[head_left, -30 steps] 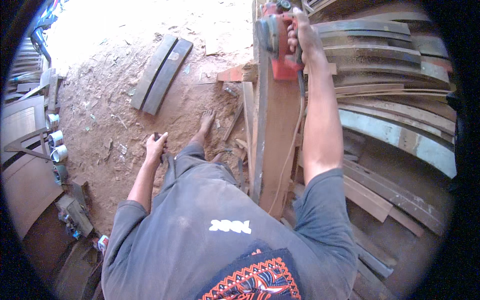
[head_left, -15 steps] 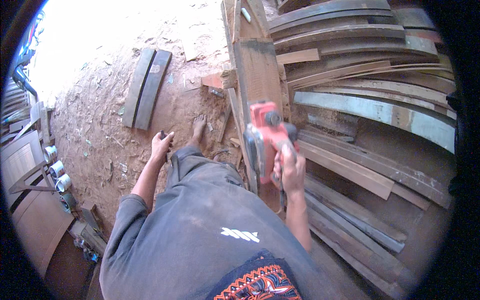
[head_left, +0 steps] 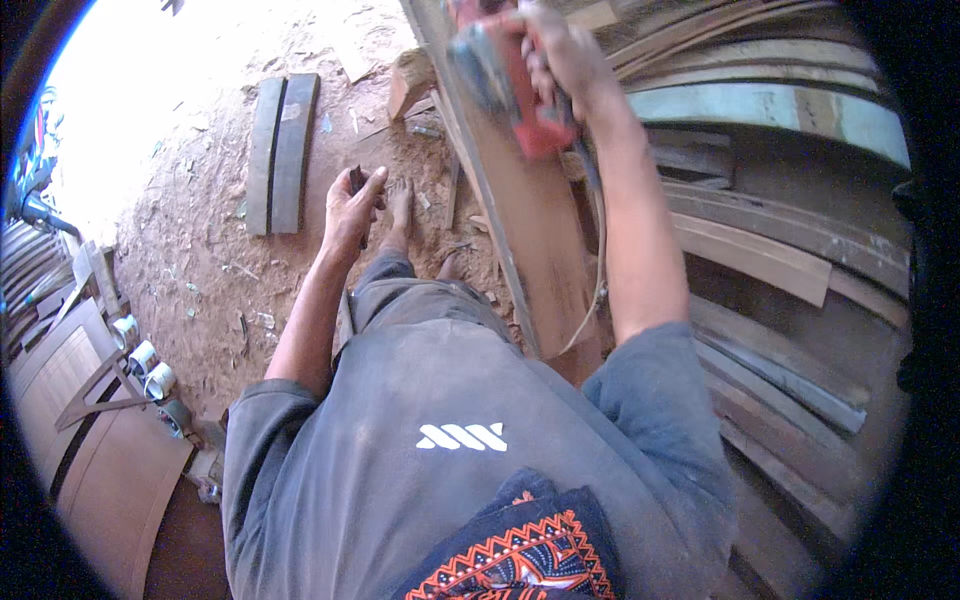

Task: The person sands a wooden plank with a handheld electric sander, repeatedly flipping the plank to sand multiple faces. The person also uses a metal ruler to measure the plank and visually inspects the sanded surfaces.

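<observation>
My right hand (head_left: 568,62) is wrapped round the rear handle of a red electric planer (head_left: 545,136), slightly smeared by motion. The planer is over the far part of a long brown wooden board (head_left: 545,235), which lies lengthwise in front of me, a little to the right. From the planer a power cord (head_left: 599,262) hangs back along the board's right side. Out to the left of the board, my left hand (head_left: 347,218) is closed on a small dark piece (head_left: 357,182), whose kind I cannot make out.
Long planks (head_left: 770,235) and a pale blue board (head_left: 750,105) are stacked to the right. Two dark boards (head_left: 292,150) lie on the dirt floor at the far left. Wooden panels (head_left: 120,440) and several white cups (head_left: 143,354) stand at the left edge. A wood block (head_left: 408,82) sits beside the board.
My right hand has pushed the planer away from me along the board, the arm now stretched out. My left hand has moved forward and slightly right, still holding the dark piece.
</observation>
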The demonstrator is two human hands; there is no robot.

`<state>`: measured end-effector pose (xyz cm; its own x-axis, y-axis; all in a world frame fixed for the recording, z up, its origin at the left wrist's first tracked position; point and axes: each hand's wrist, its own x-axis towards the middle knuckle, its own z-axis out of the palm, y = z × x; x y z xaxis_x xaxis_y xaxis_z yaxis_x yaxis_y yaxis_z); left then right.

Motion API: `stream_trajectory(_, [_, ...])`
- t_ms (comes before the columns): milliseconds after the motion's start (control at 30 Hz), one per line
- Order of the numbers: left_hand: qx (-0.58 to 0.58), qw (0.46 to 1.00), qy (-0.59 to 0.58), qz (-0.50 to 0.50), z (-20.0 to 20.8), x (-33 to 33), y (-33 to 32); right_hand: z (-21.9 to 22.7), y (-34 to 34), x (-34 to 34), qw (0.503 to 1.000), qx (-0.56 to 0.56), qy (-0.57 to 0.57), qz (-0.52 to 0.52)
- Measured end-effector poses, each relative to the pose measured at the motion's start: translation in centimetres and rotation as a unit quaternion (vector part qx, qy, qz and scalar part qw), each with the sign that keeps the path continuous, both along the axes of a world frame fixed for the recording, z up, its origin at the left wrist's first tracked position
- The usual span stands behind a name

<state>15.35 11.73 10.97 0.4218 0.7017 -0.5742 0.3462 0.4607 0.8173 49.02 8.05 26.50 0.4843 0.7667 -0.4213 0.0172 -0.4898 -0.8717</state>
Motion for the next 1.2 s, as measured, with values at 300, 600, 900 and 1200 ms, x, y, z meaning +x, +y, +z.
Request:
stream_trajectory(300, [0.021, 0.988, -0.086, -0.124, 1.0, 10.3, -5.8, 3.8, -35.7, -13.7, 0.989, -0.094, 0.025, -0.113])
stream_trajectory(600, [0.046, 0.989, -0.067, -0.125, 1.1, 10.9, -6.5, 2.9, -36.1, -14.1, 0.979, -0.079, 0.062, -0.179])
stream_trajectory(900, [0.055, 0.981, -0.123, -0.137, -0.2, 10.5, -6.7, 2.4, -18.6, -7.1, 0.990, -0.036, 0.044, -0.130])
stream_trajectory(1200, [0.104, 0.977, -0.086, -0.164, 0.3, 10.4, -7.0, 0.4, 0.3, 0.1, 0.993, 0.015, 0.056, -0.099])
